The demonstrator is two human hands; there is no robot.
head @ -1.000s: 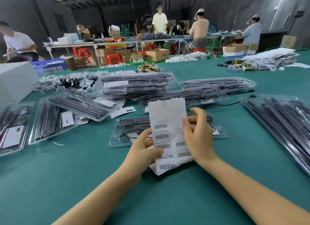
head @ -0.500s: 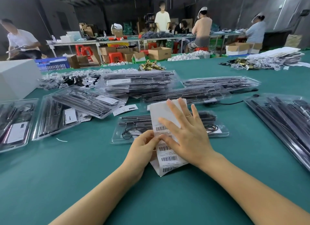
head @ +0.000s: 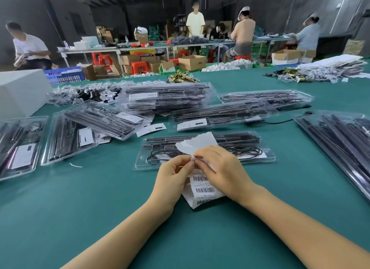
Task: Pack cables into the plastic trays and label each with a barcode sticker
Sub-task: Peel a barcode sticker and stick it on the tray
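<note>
Currently both your hands, left hand [head: 173, 177] and right hand [head: 221, 171], pinch the sticker sheet [head: 202, 185] just before the nearest tray [head: 204, 150] on the worktop [head: 100, 198]. Thin, limp paper; you appear to be peeling one sticker, so lift by its corner.

Teal-green table [head: 80, 218], white sticker sheet [head: 202, 188] w/ black barcodes, clear trays [head: 268, 158], black cables [head: 248, 150], red stools [head: 140, 65]

The table [head: 80, 208] is covered in matt teal cloth. The trays [head: 204, 164] are clear, glossy plastic holding matt black cables [head: 248, 150]. The barcode sticker sheet [head: 202, 185] is white paper with a smooth, slightly shiny backing. The fittings [head: 183, 77] appear polished brass-coloured metal. The boxes [head: 192, 62] are plain brown cardboard.
</note>
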